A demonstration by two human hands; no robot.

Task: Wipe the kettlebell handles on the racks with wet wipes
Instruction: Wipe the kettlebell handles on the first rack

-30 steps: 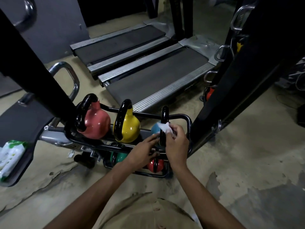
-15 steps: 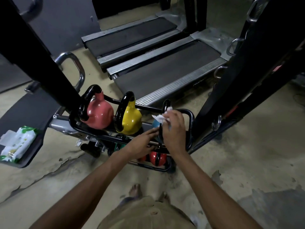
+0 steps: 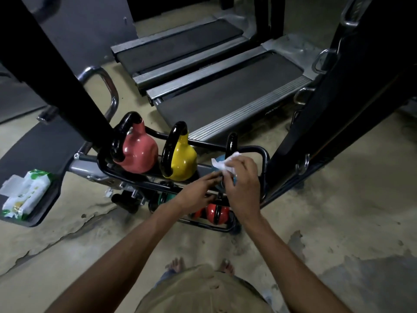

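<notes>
A low black rack (image 3: 264, 154) holds a pink kettlebell (image 3: 137, 154), a yellow kettlebell (image 3: 182, 161) and a blue kettlebell (image 3: 220, 158) on top, each with a black handle. A green kettlebell (image 3: 167, 197) and a red kettlebell (image 3: 216, 213) sit on the lower tier. My right hand (image 3: 242, 181) presses a white wet wipe (image 3: 222, 163) against the blue kettlebell's handle (image 3: 231, 143). My left hand (image 3: 198, 190) rests beside it, fingertips touching the base of that handle. The blue kettlebell's body is mostly hidden by my hands.
A pack of wet wipes (image 3: 24, 193) lies on a dark bench pad (image 3: 47, 150) at the left. Two treadmills (image 3: 225, 96) stretch behind the rack. Black machine uprights stand at left (image 3: 56, 71) and right (image 3: 334, 109). The concrete floor is cracked. My bare feet (image 3: 176, 264) show below.
My right hand with the wipe has slid along the blue kettlebell's handle, first upward then slightly down. The camera has risen and pulled back. My left hand stays beside the handle.
</notes>
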